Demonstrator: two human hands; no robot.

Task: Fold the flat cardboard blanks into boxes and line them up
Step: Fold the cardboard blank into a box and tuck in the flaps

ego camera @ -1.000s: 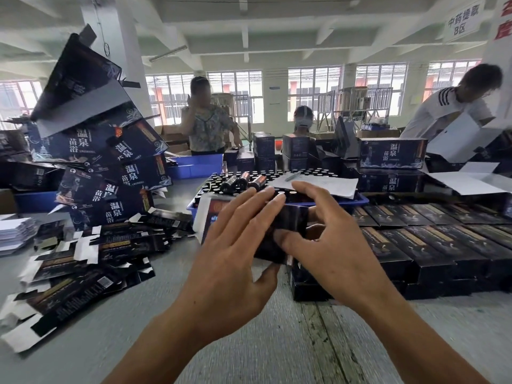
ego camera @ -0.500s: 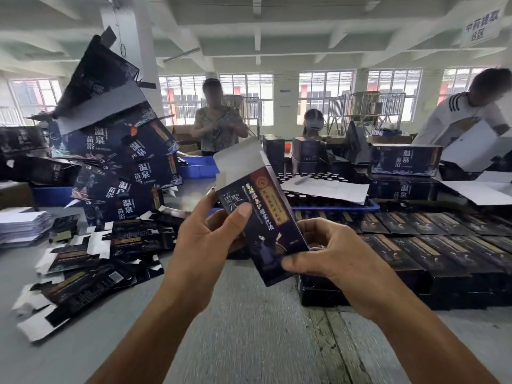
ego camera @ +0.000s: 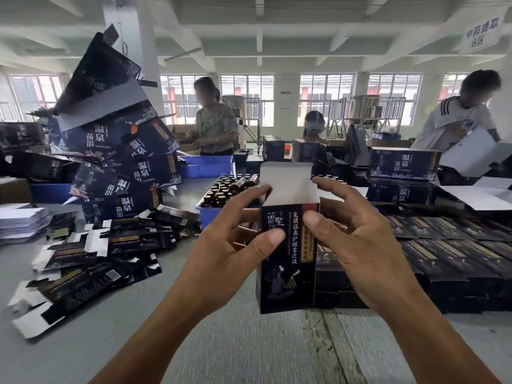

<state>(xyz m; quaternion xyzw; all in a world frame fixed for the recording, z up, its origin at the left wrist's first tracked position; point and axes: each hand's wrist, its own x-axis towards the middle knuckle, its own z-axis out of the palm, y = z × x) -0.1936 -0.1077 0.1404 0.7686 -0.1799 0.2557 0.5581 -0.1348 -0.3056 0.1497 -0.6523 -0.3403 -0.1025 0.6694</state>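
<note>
**Standing a half-formed box upright, top flap open**

Holding steady now: the box [ego camera: 288, 261] is upright between both hands, above the grey table [ego camera: 249, 350] and just in front of the near end of the finished rows. Half a second ago it was tilted, corner down; a second ago it was pressed nearly flat under both palms. So the blank has gone from flat to squared tube in that span.

Left hand [ego camera: 232, 245]: thumb pressed on the printed front face, fingers curled round the left side and back, clamped on the box. Right hand [ego camera: 357, 245]: thumb pinching the front near the top edge, index finger raised and spread clear above the opening; whether the lower fingers touch the back I cannot tell.

Top flap [ego camera: 286, 181] stands up, white inside showing, not tucked. The bottom end looks closed from here, though its underside is hidden.

Judgement: body is formed, closing the top is the step in hand. The raised right index looks placed to fold the flap down.

Finished boxes [ego camera: 443, 261] lie in dark rows on the right; that is where this one should join. Flat blanks [ego camera: 83, 259] are scattered in a heap on the left, plenty left. Behind the box, a blue tray [ego camera: 206, 214] of small bottles [ego camera: 221, 189].
</note>
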